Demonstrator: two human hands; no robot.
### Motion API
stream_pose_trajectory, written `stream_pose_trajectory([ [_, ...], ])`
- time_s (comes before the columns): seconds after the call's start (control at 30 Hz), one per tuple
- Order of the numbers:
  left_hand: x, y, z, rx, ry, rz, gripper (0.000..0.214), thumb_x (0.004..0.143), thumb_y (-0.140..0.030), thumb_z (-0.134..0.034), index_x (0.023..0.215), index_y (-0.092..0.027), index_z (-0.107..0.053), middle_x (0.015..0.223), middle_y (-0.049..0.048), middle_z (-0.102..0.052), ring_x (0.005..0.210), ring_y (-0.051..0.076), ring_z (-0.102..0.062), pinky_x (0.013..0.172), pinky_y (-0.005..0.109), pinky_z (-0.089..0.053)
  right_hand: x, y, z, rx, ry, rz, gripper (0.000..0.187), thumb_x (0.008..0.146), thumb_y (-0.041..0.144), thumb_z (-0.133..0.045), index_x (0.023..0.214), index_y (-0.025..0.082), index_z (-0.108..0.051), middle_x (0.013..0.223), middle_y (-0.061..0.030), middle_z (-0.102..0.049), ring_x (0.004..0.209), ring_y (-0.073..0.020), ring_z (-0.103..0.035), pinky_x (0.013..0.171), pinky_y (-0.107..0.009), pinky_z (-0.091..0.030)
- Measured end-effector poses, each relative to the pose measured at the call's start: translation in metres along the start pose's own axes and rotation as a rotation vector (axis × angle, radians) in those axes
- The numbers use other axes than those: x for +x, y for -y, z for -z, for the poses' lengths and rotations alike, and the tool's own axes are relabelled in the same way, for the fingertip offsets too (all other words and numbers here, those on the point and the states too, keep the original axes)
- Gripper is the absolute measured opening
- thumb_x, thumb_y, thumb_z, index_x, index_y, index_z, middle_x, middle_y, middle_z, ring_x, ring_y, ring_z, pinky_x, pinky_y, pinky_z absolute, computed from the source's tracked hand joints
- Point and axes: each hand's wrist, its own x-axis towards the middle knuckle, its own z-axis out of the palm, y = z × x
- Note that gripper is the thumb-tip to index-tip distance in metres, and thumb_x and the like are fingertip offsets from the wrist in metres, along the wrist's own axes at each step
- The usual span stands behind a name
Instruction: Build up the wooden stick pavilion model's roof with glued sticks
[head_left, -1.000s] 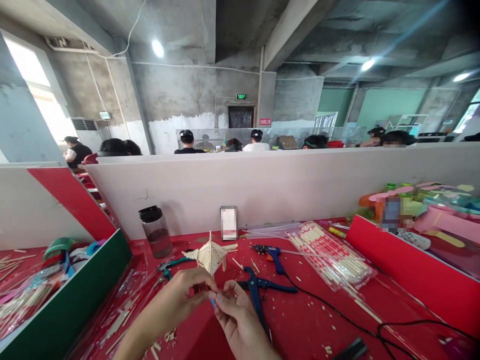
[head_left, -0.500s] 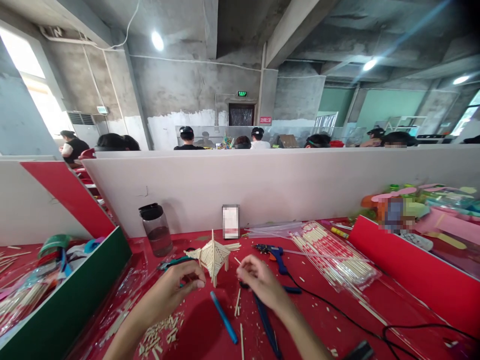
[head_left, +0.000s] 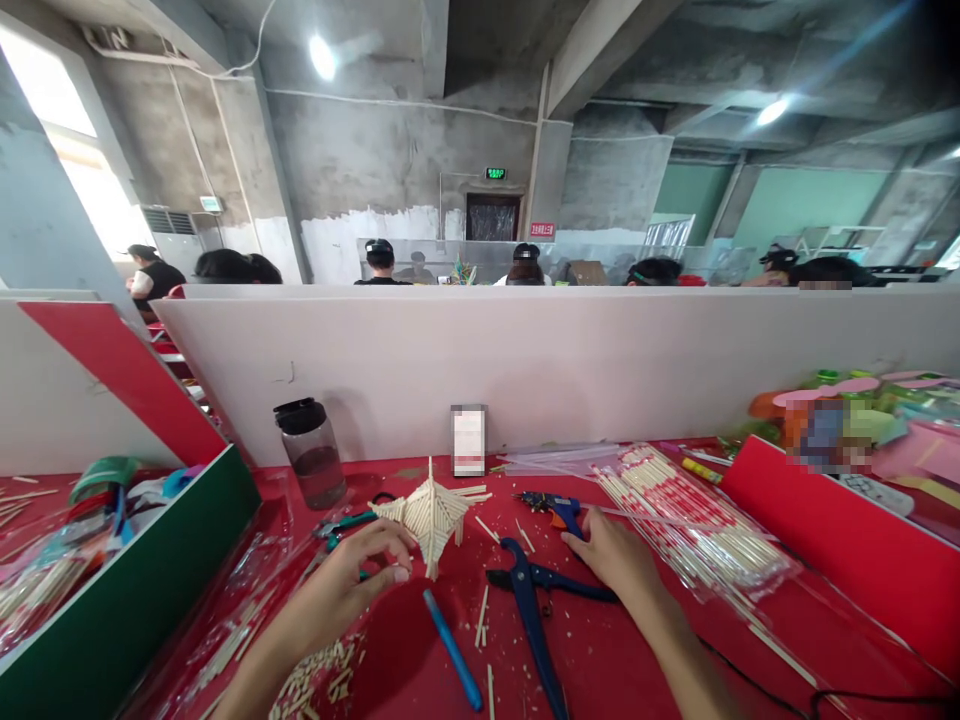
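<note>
Has the left hand [head_left: 371, 555] just beside the stick model [head_left: 431, 520], with bent fingers and a narrow gap in the grip between thumb and fingertips. Cannot tell whether touching the stick model with those fingers. Has the right hand [head_left: 613, 552] at the handle of the glue gun [head_left: 564, 508], overlapping it in this view; cannot tell a closed grip from a loose one.

At the middle of the red worktop [head_left: 405, 640], the pale, pointed stick model, in front of the upright phone [head_left: 469, 440]. On the near side of it, a slanting blue pen [head_left: 454, 650]. Between pen and cutter [head_left: 531, 620], a few short sticks [head_left: 482, 612]. On the cutter, spread handles, one toward the near edge, one toward the right wrist. Beside the left forearm, a heap of offcuts [head_left: 322, 675]; behind the left hand, teal-handled pliers [head_left: 349, 525].

Farther back on the left, near the white partition [head_left: 547, 350], a dark-lidded bottle [head_left: 311, 465]. To the right of the right hand, wrapped stick packs [head_left: 675, 500], with a yellow tube [head_left: 701, 470] behind. Along the sides, a green board [head_left: 150, 580] at left and a red board [head_left: 840, 540] at right.
</note>
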Motion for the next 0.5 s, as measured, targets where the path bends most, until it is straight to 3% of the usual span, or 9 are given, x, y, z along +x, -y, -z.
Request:
stream_pose_trajectory([
  [0.2, 0.0011, 0.0008, -0.001, 0.0, -0.01, 0.004, 0.021, 0.099, -0.036, -0.056, 0.084, -0.021, -0.061, 0.113, 0.0069, -0.066, 0.109, 0.022, -0.06, 0.09, 0.028, -0.044, -0.0076, 0.0054, -0.003, -0.063, -0.083, -0.025, 0.024, 0.098, 0.035, -0.057, 0.103, 0.014, -0.067, 0.098, -0.0162, -0.077, 0.095, -0.0333, -0.074, 0.071, -0.034, -0.048],
  [0.5, -0.0015, -0.006, 0.0009, -0.013, -0.019, -0.013, 0.02, 0.099, -0.034, -0.056, 0.084, -0.021, -0.059, 0.111, 0.0066, -0.067, 0.107, 0.021, -0.061, 0.093, 0.029, -0.043, -0.0045, 0.0021, -0.0008, -0.105, -0.104, -0.044, 0.028, 0.097, 0.038, -0.06, 0.096, 0.011, -0.069, 0.092, -0.0179, -0.077, 0.091, -0.0325, -0.075, 0.071, -0.033, -0.048],
])
